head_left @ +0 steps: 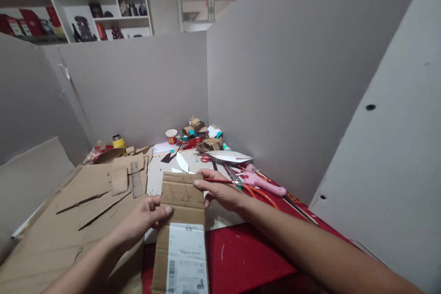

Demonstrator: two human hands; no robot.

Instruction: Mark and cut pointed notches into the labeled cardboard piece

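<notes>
A long piece of corrugated cardboard (182,215) is held up in front of me, with pencil-like lines drawn on its upper part and a white printed label (186,257) on its lower part. My left hand (153,211) grips its left edge, thumb on the front face. At the upper right edge, my right hand (215,187) pinches the cardboard between thumb and fingers. A thin red stick (220,180), perhaps a pen or pencil, shows along the right hand's fingers; whether it is gripped there I cannot tell.
Large brown cardboard (103,220) with a clear ruler (137,180) covers the left. On the right lie a pink glue gun (263,181) and orange-handled pliers (263,196). Behind stand a paper cup (171,136), a yellow container (119,142) and piled scraps. Grey panels (275,78) wall the table in.
</notes>
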